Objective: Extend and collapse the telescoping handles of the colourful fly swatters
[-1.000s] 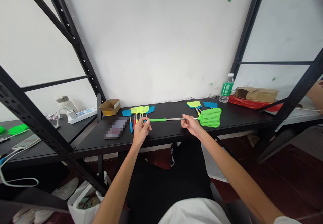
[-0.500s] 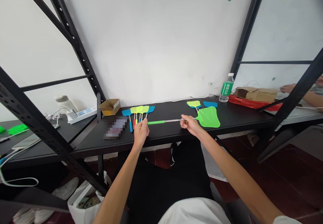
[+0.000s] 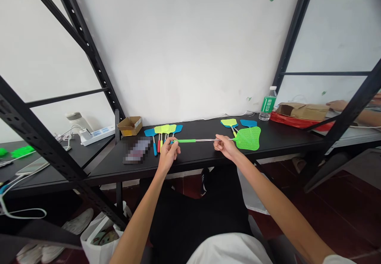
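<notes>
Grip (image 3: 187,140) has risen slightly mid-frame, left hand (image 3: 168,154) pinching it, right hand (image 3: 225,146) the shaft (image 3: 206,140); swatter (image 3: 249,138) seems light, springy, best held there

A black table (image 3: 199,155) spans mid-frame — cardboard box (image 3: 130,127), pixelated item (image 3: 137,151), swatter row (image 3: 163,129) centre-left; swatter cluster (image 3: 228,122) and water bottle (image 3: 268,104) right of centre.

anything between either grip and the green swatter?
Nothing visible. The left grip already holds the end of the green swatter at its handle; the right grip pinches the metal shaft near the head. Other swatters lie on the black table, none in between.
</notes>
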The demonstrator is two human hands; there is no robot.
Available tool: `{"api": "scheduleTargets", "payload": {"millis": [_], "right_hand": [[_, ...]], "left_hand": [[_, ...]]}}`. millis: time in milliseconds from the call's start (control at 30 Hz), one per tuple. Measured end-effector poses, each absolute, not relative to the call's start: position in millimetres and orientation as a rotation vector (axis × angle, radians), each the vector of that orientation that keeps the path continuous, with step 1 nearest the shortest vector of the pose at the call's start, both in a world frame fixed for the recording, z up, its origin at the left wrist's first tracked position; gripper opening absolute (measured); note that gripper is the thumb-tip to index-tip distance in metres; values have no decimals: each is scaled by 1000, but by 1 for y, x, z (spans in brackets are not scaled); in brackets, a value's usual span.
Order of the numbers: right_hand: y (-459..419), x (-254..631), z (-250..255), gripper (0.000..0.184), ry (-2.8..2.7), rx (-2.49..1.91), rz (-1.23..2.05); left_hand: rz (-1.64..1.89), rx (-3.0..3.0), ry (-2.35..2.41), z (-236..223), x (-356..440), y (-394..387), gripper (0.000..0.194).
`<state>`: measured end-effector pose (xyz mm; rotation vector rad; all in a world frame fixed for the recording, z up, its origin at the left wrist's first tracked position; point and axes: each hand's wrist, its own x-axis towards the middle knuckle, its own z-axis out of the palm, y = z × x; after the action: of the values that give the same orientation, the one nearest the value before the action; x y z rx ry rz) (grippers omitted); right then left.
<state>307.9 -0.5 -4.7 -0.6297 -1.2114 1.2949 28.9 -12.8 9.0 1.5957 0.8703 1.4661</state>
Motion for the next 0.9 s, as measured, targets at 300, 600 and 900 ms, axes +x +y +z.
{"api": "scheduleTargets", "payload": {"millis": [300, 600, 900], "right_hand": [[-1, 308, -4, 42, -1225, -637, 1305], [0, 308, -5, 42, -1212, -632, 1299], [-2, 307, -3, 42, -1212, -643, 1300]], "left_hand": [[1468, 1629, 915, 9, 29, -15, 46], [1445, 1570, 924, 8, 27, -12, 54], [1354, 1614, 892, 10, 27, -12, 32]]}}
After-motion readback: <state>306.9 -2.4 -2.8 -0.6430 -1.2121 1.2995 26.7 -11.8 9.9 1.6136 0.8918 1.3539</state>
